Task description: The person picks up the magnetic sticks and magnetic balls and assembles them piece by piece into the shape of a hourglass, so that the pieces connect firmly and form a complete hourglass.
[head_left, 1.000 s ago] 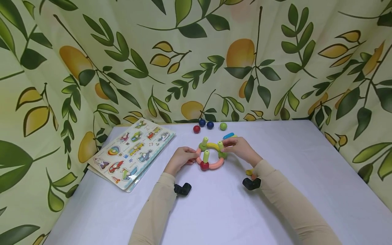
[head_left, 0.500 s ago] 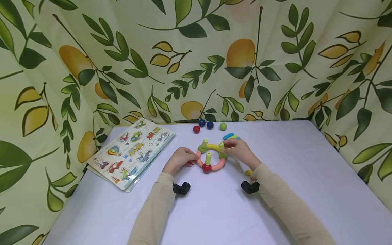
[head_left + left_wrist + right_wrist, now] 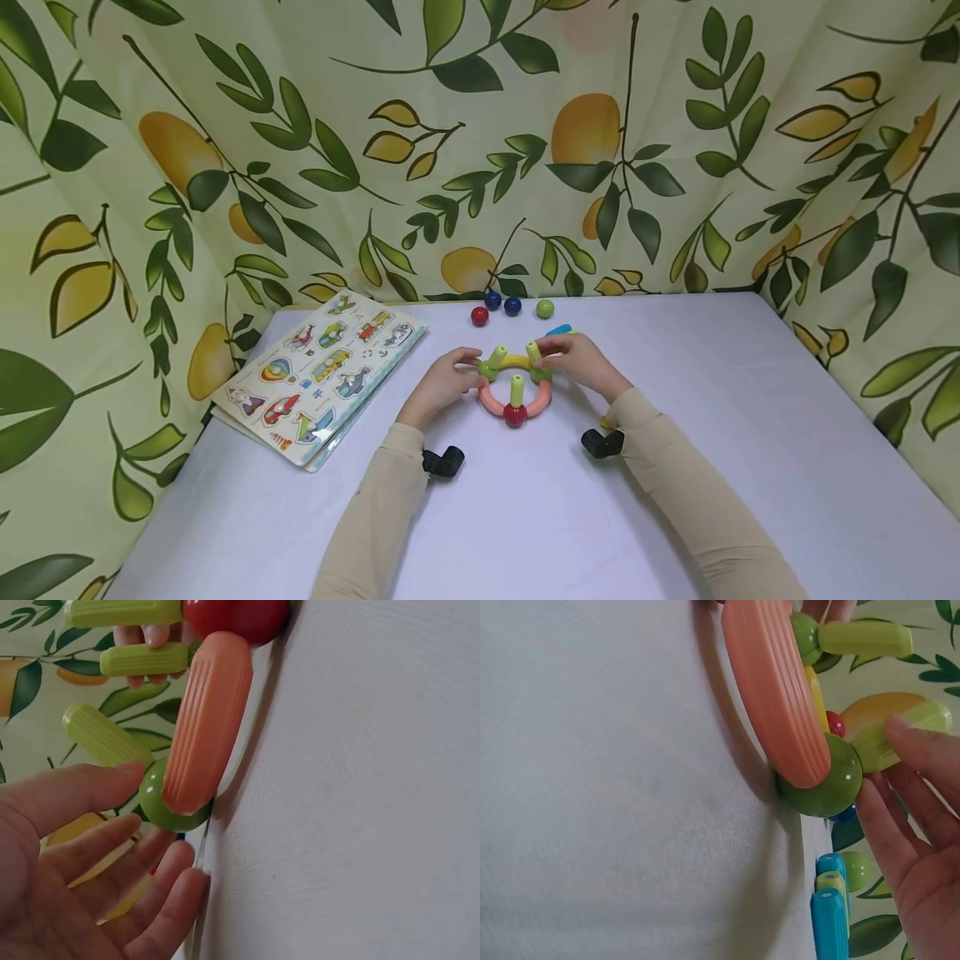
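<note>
Pinching light-green peg (image 3: 871, 746) with right hand (image 3: 930, 877), spreading left hand (image 3: 90, 870) loosely open beside opposite green ball (image 3: 154, 801), framing ball-and-stick ring (image 3: 538, 404) between both, possibly risking peg's detachment by tilting unevenly.

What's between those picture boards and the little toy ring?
The left hand and some white cloth lie between the picture boards and the toy ring; the head view shows this.

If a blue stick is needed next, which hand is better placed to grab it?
Probably the right hand: the blue sticks lie just beyond it, while the left hand is across the ring from them. However, it would first have to release the light green stick it pinches.
</note>
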### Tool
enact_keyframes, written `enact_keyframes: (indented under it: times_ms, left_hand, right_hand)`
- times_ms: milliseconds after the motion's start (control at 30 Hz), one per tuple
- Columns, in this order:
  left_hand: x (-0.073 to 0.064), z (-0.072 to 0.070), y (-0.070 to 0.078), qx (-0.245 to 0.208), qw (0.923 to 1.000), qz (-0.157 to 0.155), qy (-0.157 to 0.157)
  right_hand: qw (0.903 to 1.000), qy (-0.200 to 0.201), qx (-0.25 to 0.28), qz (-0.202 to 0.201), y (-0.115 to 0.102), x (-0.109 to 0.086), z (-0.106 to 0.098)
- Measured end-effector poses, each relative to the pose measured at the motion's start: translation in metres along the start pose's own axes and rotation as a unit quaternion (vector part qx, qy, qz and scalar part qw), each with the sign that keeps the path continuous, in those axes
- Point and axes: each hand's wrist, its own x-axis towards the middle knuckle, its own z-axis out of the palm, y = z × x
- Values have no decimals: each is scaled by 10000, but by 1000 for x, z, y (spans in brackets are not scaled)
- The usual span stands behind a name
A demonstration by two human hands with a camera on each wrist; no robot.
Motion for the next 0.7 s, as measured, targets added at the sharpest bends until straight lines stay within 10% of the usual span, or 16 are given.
enact_keyframes:
  times_ms: [367, 700]
  left_hand:
    - [-2, 11, 7, -1, 9967, 771, -252]
    - [-9, 7, 15, 534, 9957, 752, 116]
  right_hand:
    - [9985, 405, 376, 40, 4, -8, 7]
    - [9986, 416, 158, -271, -4, -5, 11]
